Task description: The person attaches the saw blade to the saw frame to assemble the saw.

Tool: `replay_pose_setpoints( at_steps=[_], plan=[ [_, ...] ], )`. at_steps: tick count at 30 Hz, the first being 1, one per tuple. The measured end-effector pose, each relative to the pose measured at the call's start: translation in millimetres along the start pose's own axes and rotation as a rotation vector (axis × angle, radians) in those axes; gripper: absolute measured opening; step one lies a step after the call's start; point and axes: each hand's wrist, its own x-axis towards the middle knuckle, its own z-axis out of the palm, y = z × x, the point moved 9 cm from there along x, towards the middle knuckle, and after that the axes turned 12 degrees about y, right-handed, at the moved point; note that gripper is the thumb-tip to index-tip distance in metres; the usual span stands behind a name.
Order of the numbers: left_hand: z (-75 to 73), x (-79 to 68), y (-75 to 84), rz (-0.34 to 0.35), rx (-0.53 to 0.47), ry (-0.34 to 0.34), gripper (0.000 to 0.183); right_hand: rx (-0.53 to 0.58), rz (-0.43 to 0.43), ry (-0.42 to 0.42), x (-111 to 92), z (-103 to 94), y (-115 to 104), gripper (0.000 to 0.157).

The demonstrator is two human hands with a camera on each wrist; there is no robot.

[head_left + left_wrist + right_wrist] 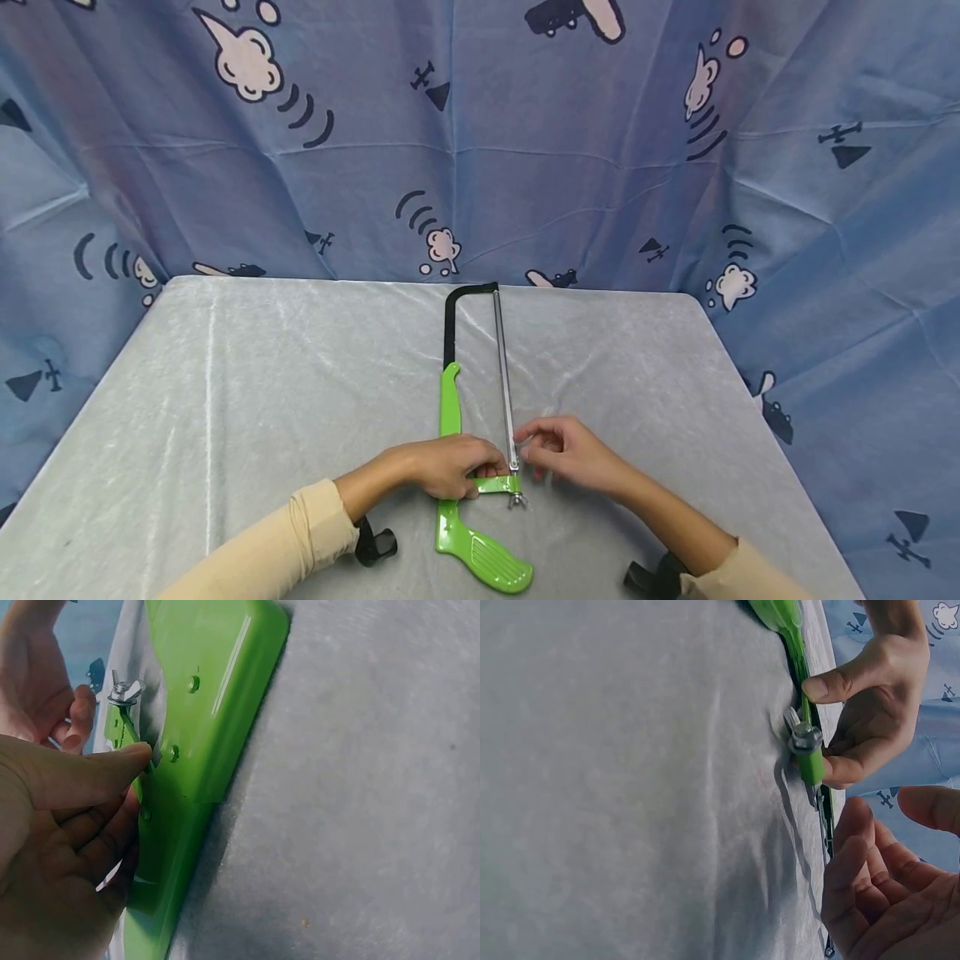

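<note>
A hacksaw (451,408) with a green handle and a black front frame lies on the cloth, its grip toward me. Its thin grey blade (504,367) runs along the right side, down to a wing nut (804,737) at the green crosspiece (493,485). My left hand (450,467) pinches that crosspiece between thumb and fingers, with its wrist across the green frame. Just right of the blade's near end is my right hand (572,452). Its fingers are loosely bent, the thumb stands apart from them in the right wrist view, and nothing is held.
Pale grey velvety cloth covers the table (300,400). A blue patterned curtain (495,150) hangs behind and along the sides. Black wrist straps (375,543) show by both sleeves.
</note>
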Motion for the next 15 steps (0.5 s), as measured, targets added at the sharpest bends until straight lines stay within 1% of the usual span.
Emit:
replay_pose_setpoints(
  at_steps=[6, 15],
  plan=[
    [-0.2, -0.2, 0.9, 0.003, -0.003, 0.000, 0.036, 0.044, -0.019, -0.045, -8.3, 4.0, 0.7, 0.026],
    [-1.3, -0.4, 3.5, 0.009, 0.001, 0.003, 0.033, 0.085, -0.119, -0.098, -18.7, 10.2, 0.2, 0.019]
  ],
)
